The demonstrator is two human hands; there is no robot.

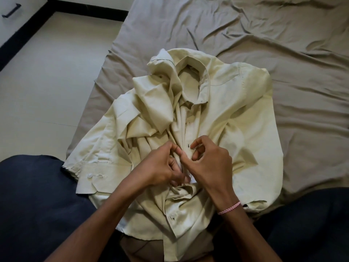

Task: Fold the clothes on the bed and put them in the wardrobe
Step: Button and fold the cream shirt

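Shirt (236, 120), cream, button-front: lies crumpled on the bed sheet (283, 44), collar (190, 63) toward 12 o'clock, one sleeve (156, 99) bunched at 10 o'clock. Left hand (164, 167) and right hand (209, 161), fingers curled, pinch its front placket (186, 129) near 6 o'clock.

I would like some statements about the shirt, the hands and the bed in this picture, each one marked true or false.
1. The shirt lies on the bed. True.
2. The shirt is folded into a neat square. False: it lies crumpled and unfolded.
3. The left hand and the right hand both hold the shirt at its front. True.
4. The bracelet is on the left wrist. False: it is on the right wrist.
5. A dark handle shows at the upper left. True.
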